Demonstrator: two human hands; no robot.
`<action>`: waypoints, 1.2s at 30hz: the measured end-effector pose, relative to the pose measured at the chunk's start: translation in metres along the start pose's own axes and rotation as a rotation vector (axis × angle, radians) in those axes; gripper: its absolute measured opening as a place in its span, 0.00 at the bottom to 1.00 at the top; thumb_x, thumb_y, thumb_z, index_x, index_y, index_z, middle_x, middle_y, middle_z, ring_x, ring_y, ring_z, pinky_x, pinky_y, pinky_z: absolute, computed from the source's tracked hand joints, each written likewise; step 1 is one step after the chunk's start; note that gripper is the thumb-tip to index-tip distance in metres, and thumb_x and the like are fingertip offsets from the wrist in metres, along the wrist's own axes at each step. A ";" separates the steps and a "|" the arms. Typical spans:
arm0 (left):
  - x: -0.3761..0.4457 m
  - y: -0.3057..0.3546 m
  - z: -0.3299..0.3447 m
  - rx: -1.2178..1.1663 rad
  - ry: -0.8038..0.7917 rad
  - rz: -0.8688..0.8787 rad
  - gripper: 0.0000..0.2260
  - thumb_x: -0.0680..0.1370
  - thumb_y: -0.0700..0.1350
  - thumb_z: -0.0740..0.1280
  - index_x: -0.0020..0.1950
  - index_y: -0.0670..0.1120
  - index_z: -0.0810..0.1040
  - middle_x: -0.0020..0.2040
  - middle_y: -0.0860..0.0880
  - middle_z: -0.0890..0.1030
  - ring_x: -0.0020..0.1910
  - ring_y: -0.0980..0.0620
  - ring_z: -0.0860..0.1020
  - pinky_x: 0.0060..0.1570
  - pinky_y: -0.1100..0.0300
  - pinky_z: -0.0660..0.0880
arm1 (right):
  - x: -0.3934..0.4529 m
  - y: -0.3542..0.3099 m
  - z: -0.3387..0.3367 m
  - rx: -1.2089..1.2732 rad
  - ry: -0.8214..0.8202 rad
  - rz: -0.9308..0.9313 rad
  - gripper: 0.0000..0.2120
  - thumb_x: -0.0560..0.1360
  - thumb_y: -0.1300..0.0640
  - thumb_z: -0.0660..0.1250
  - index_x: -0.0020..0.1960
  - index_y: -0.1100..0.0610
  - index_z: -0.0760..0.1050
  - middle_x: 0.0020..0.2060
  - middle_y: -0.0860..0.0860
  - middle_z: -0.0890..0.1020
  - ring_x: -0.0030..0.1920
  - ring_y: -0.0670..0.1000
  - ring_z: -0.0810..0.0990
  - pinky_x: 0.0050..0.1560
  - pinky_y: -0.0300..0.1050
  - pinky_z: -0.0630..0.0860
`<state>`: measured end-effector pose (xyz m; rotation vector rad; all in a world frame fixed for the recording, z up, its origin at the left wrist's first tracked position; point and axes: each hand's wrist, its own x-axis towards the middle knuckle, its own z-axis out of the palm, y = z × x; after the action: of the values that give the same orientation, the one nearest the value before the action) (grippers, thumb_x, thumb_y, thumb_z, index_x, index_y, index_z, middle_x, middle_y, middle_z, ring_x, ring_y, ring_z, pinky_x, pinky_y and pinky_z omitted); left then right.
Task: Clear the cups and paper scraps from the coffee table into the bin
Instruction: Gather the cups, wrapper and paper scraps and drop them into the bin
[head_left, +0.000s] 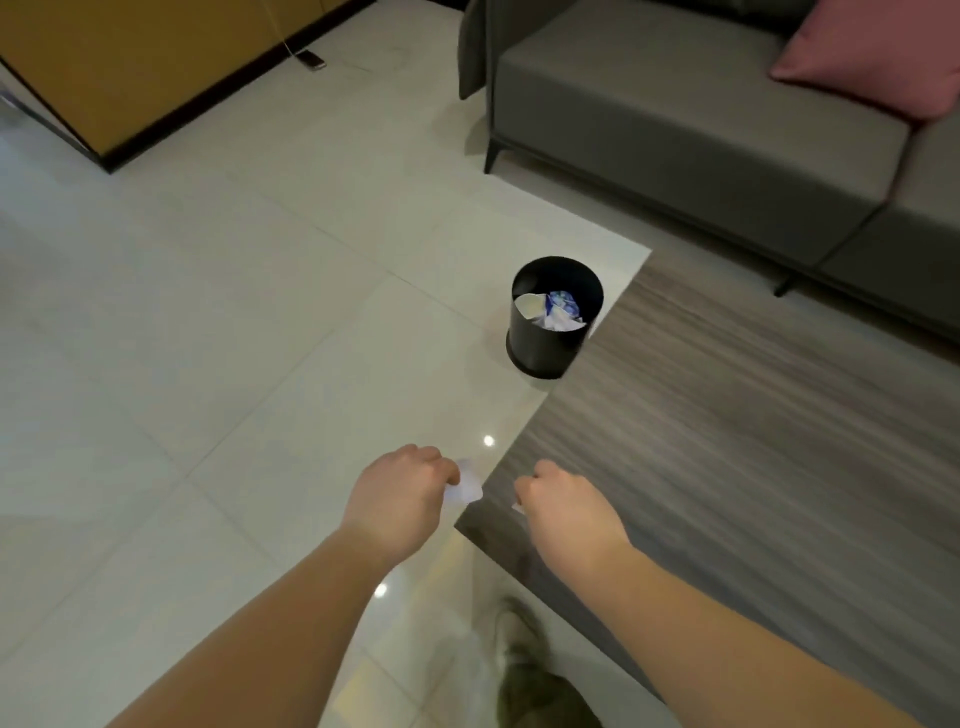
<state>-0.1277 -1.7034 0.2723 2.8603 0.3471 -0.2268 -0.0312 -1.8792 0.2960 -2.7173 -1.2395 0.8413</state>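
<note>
Two hands | left hand (400, 493) grip pinches paper scrap (464, 487) | right hand (563, 501) curled, contents unclear | bin (550, 343) holds crumpled paper (558, 314)

Dim, even indoor light; two ceiling-lamp glints on the glossy floor (208, 364); motion blur throughout; wide-angle bending at edges.

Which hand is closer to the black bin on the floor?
Hard to call; the right hand looks slightly nearer. It is over the coffee table's near corner, almost straight below the black bin in the picture; the left hand is over the floor, further left.
</note>
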 end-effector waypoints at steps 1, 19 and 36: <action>0.003 -0.011 -0.002 -0.003 0.006 -0.003 0.14 0.77 0.39 0.62 0.57 0.53 0.81 0.50 0.54 0.81 0.48 0.52 0.77 0.41 0.63 0.66 | 0.010 -0.007 -0.004 0.012 -0.001 -0.005 0.10 0.75 0.68 0.63 0.55 0.59 0.74 0.53 0.56 0.73 0.49 0.58 0.78 0.43 0.48 0.74; 0.158 -0.156 -0.050 -0.016 -0.163 0.047 0.15 0.78 0.42 0.57 0.57 0.57 0.78 0.50 0.58 0.79 0.49 0.56 0.73 0.41 0.65 0.64 | 0.191 -0.045 -0.056 0.136 -0.098 0.239 0.13 0.73 0.72 0.60 0.53 0.59 0.73 0.49 0.56 0.73 0.48 0.60 0.78 0.43 0.52 0.75; 0.328 -0.258 -0.080 -0.116 -0.273 0.179 0.13 0.79 0.43 0.59 0.57 0.56 0.78 0.52 0.59 0.78 0.53 0.58 0.74 0.48 0.65 0.72 | 0.350 -0.059 -0.120 0.310 -0.027 0.434 0.06 0.81 0.58 0.59 0.53 0.57 0.74 0.44 0.52 0.70 0.43 0.55 0.76 0.44 0.48 0.76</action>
<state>0.1311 -1.3698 0.2299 2.6786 0.0485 -0.5352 0.1738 -1.5683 0.2525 -2.7477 -0.4651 1.0063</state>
